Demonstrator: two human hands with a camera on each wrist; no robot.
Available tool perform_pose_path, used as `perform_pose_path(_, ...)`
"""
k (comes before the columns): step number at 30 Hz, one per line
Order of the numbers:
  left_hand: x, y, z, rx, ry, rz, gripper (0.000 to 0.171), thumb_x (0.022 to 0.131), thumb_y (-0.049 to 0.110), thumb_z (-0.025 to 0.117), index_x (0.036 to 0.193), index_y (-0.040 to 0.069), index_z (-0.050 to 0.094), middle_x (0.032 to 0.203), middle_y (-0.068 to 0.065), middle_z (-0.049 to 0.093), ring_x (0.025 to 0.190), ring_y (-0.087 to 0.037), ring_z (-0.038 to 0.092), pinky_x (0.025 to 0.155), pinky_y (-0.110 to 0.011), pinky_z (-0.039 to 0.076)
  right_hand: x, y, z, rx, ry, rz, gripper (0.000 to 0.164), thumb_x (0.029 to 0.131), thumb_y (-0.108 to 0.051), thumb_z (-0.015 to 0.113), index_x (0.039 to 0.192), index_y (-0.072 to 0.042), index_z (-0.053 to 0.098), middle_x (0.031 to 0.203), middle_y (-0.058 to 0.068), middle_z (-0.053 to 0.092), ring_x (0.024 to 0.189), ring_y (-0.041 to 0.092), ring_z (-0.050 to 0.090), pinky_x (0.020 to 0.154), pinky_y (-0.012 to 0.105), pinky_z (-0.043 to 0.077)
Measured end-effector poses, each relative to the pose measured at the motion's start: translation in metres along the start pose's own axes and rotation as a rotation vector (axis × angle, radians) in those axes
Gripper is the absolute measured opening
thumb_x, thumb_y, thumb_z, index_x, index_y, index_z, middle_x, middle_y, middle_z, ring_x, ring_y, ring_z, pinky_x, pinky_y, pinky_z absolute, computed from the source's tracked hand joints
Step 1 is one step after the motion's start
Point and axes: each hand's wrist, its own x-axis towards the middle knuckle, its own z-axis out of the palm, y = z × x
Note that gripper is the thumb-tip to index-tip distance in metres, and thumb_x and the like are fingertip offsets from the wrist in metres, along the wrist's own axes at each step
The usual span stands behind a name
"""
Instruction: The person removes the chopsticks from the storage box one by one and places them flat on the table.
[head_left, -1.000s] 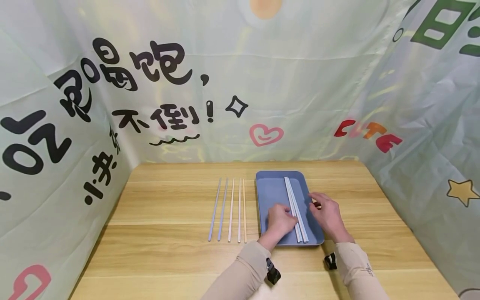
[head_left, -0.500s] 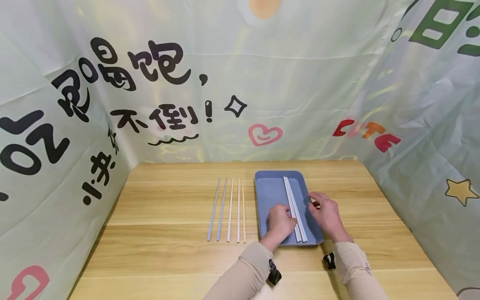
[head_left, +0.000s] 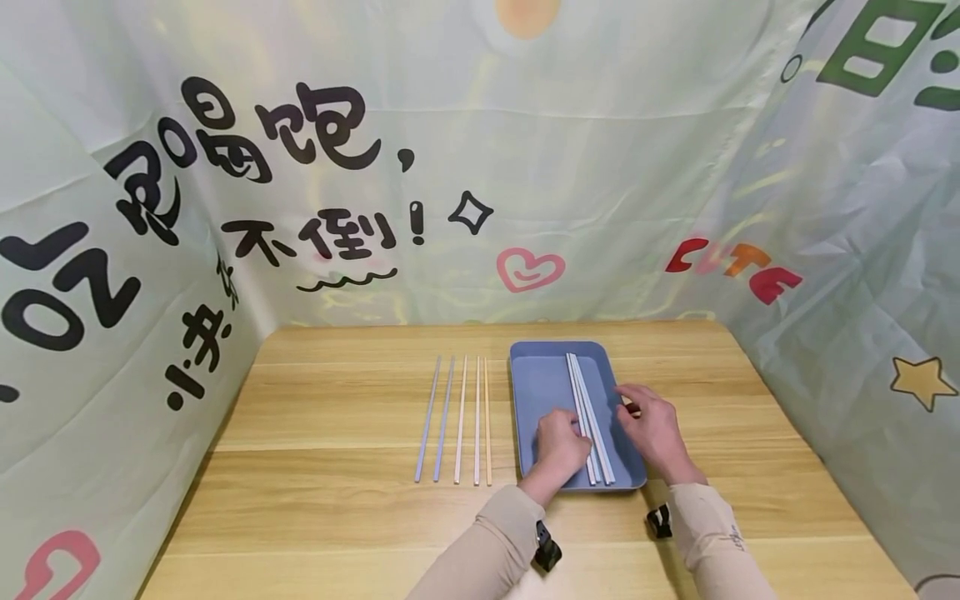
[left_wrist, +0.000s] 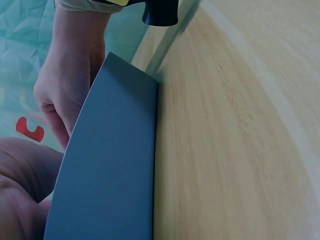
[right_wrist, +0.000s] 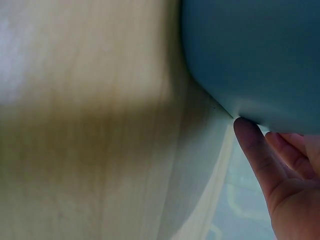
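Note:
A blue-grey rectangular tray (head_left: 542, 375) lies on the table, with several pale chopsticks (head_left: 573, 379) bunched lengthwise on its right side. Reaching over the tray's near part, my left hand (head_left: 561, 446) pinches a chopstick at the left of the bunch; its fingertips are partly hidden. My right hand (head_left: 656, 429) is at the tray's right edge, fingers loosely bent and touching the rim. In the right wrist view, a fingertip (right_wrist: 246, 131) touches the tray's outer wall (right_wrist: 250, 65). The left wrist view mostly shows the tray's side (left_wrist: 107, 160), which hides the chopsticks.
Left of the tray, several more chopsticks (head_left: 459, 421) lie side by side, spaced apart: blue, pale pinkish and yellowish ones. The wooden table (head_left: 322, 467) is enclosed by printed cloth (head_left: 600, 167) at the back and both sides.
Near its lower end, the chopstick at my left fingers has shifted slightly left, away from the others in the tray. My right hand has stayed in place.

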Motion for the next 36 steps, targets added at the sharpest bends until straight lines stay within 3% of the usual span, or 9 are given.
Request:
perform_pose_path(7, 0.000, -0.002, -0.001, 0.008, 0.026, 0.059, 0.020, 0.067, -0.009, 0.070, 0.082, -0.001, 0.079, 0.059, 0.001, 0.064, 0.061, -0.009, 0.054, 0.056, -0.022, 0.047, 0.001, 0.000, 0.000, -0.003, 0.016, -0.005, 0.035, 0.091, 0.009, 0.068, 0.126, 0.010, 0.070, 0.131, 0.030, 0.068, 0.091, 0.039, 0.075, 0.071, 0.038, 0.063)
perform_pose_path(13, 0.004, -0.013, 0.009, 0.009, 0.044, 0.056, 0.025, 0.069, -0.009, 0.067, 0.089, 0.000, 0.080, 0.068, -0.003, 0.069, 0.065, -0.012, 0.059, 0.061, -0.026, 0.053, 0.001, 0.001, 0.000, -0.003, 0.006, 0.002, 0.035, 0.093, 0.008, 0.068, 0.127, 0.009, 0.069, 0.132, 0.030, 0.067, 0.093, 0.039, 0.075, 0.073, 0.041, 0.064)
perform_pose_path(17, 0.000, -0.004, 0.001, 0.002, 0.026, 0.029, 0.025, 0.069, -0.013, 0.067, 0.088, -0.002, 0.080, 0.073, -0.007, 0.072, 0.066, -0.014, 0.061, 0.059, -0.025, 0.052, 0.000, 0.001, 0.000, -0.002, 0.003, 0.004, 0.035, 0.093, 0.008, 0.067, 0.128, 0.009, 0.069, 0.134, 0.030, 0.066, 0.094, 0.039, 0.074, 0.074, 0.044, 0.064)
perform_pose_path(21, -0.002, 0.001, -0.004, -0.010, 0.005, -0.018, 0.015, 0.069, -0.013, 0.068, 0.070, 0.001, 0.072, 0.062, -0.003, 0.063, 0.054, -0.011, 0.053, 0.047, -0.022, 0.041, 0.000, 0.001, 0.000, 0.002, 0.002, 0.001, 0.035, 0.094, 0.008, 0.067, 0.129, 0.009, 0.069, 0.134, 0.030, 0.066, 0.094, 0.040, 0.074, 0.074, 0.044, 0.064)
perform_pose_path(25, -0.002, 0.002, -0.006, 0.027, -0.006, -0.040, 0.035, 0.072, -0.009, 0.074, 0.056, 0.011, 0.052, 0.056, 0.003, 0.048, 0.048, -0.009, 0.042, 0.042, -0.023, 0.033, 0.000, 0.001, -0.001, 0.006, -0.001, 0.000, 0.036, 0.093, 0.008, 0.067, 0.129, 0.009, 0.068, 0.134, 0.030, 0.066, 0.094, 0.040, 0.074, 0.074, 0.042, 0.064)
perform_pose_path(27, -0.002, 0.002, -0.007, 0.042, -0.017, -0.057, 0.039, 0.073, -0.006, 0.079, 0.056, 0.013, 0.049, 0.057, 0.003, 0.048, 0.049, -0.010, 0.043, 0.044, -0.024, 0.036, 0.000, 0.000, 0.000, 0.005, -0.004, 0.003, 0.036, 0.093, 0.008, 0.067, 0.129, 0.009, 0.068, 0.134, 0.030, 0.066, 0.094, 0.040, 0.074, 0.073, 0.042, 0.064)
perform_pose_path(32, -0.001, 0.003, -0.010, 0.079, -0.028, -0.076, 0.031, 0.074, 0.000, 0.087, 0.063, 0.011, 0.060, 0.062, 0.001, 0.057, 0.055, -0.012, 0.052, 0.050, -0.026, 0.045, 0.000, 0.000, -0.001, 0.005, -0.021, 0.022, 0.036, 0.095, 0.005, 0.066, 0.131, 0.008, 0.067, 0.137, 0.031, 0.064, 0.097, 0.041, 0.074, 0.075, 0.043, 0.064)
perform_pose_path(36, 0.001, 0.002, -0.011, 0.096, -0.013, -0.079, 0.035, 0.072, 0.004, 0.089, 0.061, 0.012, 0.058, 0.059, 0.002, 0.054, 0.054, -0.013, 0.051, 0.050, -0.026, 0.043, 0.000, 0.002, 0.000, 0.006, -0.030, 0.030, 0.037, 0.096, 0.004, 0.066, 0.132, 0.008, 0.066, 0.138, 0.031, 0.063, 0.099, 0.042, 0.073, 0.077, 0.045, 0.064)
